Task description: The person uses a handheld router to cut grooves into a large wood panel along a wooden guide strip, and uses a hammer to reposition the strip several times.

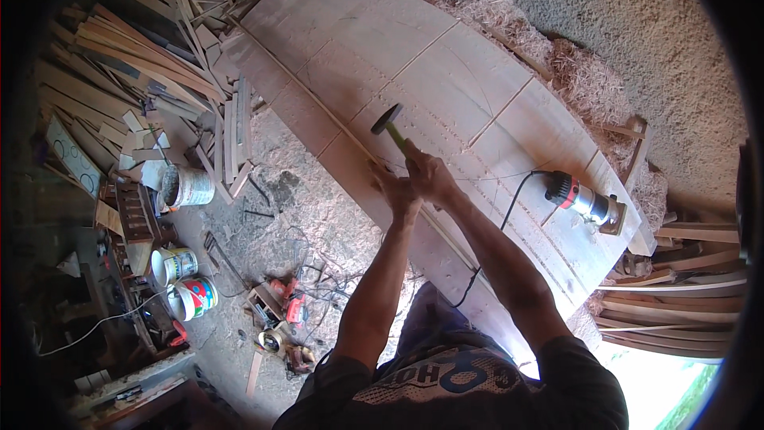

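Observation:
My right hand (430,175) grips the handle of a hammer (388,121), whose dark head is raised over a large wooden panel (446,72) made of joined boards. My left hand (395,191) rests at the panel's near edge, fingers pinched together on a thin wooden strip (318,103) that runs along that edge; whether it holds a nail I cannot tell. Both hands are close together, the left just below the right.
A red and silver router (585,201) with a black cord lies on the panel to the right. Wood shavings (573,72) pile behind the panel. Stacked laths (135,56), buckets (187,185), paint cans (191,296) and power tools (282,310) litter the floor at left. Curved wooden pieces (676,302) lie at right.

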Available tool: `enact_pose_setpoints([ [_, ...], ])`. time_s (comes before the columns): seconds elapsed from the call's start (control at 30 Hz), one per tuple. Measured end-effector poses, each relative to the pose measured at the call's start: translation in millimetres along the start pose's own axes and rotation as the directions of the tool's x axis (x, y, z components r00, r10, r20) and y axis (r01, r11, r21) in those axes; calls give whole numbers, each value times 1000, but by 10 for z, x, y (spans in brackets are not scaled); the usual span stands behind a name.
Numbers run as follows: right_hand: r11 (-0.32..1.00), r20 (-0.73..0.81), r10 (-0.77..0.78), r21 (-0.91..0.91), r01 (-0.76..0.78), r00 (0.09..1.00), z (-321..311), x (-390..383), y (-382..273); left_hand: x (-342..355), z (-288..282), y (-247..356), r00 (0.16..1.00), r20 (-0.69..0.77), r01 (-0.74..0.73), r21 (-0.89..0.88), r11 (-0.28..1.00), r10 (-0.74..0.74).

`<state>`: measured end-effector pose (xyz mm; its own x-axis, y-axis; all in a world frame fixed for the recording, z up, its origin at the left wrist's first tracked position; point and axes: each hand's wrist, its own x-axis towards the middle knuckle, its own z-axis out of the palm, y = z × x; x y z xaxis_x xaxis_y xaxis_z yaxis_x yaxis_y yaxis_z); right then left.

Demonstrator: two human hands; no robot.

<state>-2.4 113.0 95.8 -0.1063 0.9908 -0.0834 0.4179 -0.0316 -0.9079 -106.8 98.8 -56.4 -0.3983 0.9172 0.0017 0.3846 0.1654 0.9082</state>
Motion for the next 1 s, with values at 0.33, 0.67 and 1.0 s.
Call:
enact_pose_setpoints([
  [0.33, 946, -29, 214, 254, -199, 976, 195, 264, 14, -22, -54, 269, 991, 92, 102, -78, 992, -95],
  [0.67, 947, 17, 180, 266, -178, 983, 271, 293, 86, -23, -233, 585, 990, 84, 113, -2, 994, -112],
  [1.0, 923, -10, 220, 325, -205, 975, -725, -580, -113, -36, -3, 458, 990, 102, 74, 204, 976, -96],
])
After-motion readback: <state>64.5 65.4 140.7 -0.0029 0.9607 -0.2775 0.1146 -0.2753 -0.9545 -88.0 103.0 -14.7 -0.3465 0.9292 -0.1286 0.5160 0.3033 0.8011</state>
